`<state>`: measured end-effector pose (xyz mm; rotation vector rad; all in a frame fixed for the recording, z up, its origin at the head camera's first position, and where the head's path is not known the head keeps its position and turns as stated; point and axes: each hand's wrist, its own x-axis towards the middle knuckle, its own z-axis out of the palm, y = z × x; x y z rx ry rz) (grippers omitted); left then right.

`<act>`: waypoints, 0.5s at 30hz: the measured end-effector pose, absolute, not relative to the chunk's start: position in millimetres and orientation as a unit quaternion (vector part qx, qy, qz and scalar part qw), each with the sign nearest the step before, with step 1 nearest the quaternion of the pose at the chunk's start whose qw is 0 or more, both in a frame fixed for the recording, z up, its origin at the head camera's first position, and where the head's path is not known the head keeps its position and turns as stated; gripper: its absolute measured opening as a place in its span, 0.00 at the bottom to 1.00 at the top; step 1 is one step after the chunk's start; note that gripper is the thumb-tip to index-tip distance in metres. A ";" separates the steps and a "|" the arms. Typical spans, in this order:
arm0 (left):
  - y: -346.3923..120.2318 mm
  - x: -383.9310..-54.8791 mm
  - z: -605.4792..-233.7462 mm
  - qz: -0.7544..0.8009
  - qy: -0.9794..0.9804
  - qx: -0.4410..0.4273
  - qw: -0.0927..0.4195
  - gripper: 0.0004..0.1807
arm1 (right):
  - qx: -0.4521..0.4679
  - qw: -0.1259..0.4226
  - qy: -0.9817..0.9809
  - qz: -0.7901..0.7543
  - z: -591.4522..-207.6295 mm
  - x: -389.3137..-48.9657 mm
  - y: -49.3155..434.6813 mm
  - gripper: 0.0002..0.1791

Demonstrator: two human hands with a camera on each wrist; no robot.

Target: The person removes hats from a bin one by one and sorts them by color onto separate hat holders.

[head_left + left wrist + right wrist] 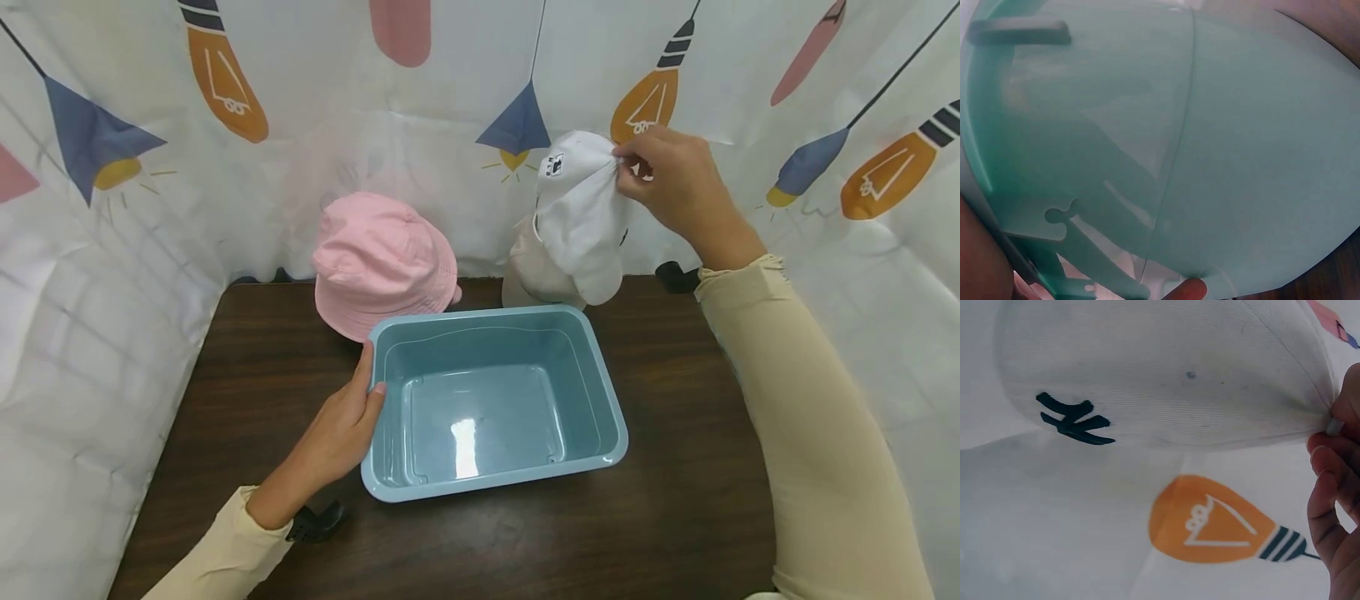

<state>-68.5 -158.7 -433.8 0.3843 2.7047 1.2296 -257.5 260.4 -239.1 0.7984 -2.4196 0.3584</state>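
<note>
My right hand (671, 179) pinches a white baseball cap (581, 208) by its crown and holds it up off the table. Close up in the right wrist view, thumb and fingers squeeze the fabric of the white cap (1166, 381), which bears a dark embroidered mark. Just behind and left of it sits an off-white cap (536, 271), partly covered. A blue-green plastic basin (487, 408) stands with nothing in it. My left hand (337, 429) grips its left rim, thumb on the inside; the left wrist view is mostly filled by the basin's wall (1254, 169).
At the back left of the table, a pink bucket hat (382, 258) stands behind the basin's corner. The dark wooden table (697, 492) is bordered at the back and sides by a white sheet (300, 158) printed with bulbs and lamps.
</note>
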 end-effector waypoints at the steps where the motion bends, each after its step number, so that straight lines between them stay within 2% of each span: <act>1: -158.7 -68.5 -434.1 0.409 0.900 0.128 0.073 0.38 | 0.299 0.277 -0.904 0.131 -242.6 -259.3 258.0 0.11; 15: -158.6 -68.6 -435.9 0.413 0.898 0.131 0.071 0.38 | 0.344 0.231 -0.904 0.106 -282.6 -277.1 234.4 0.08</act>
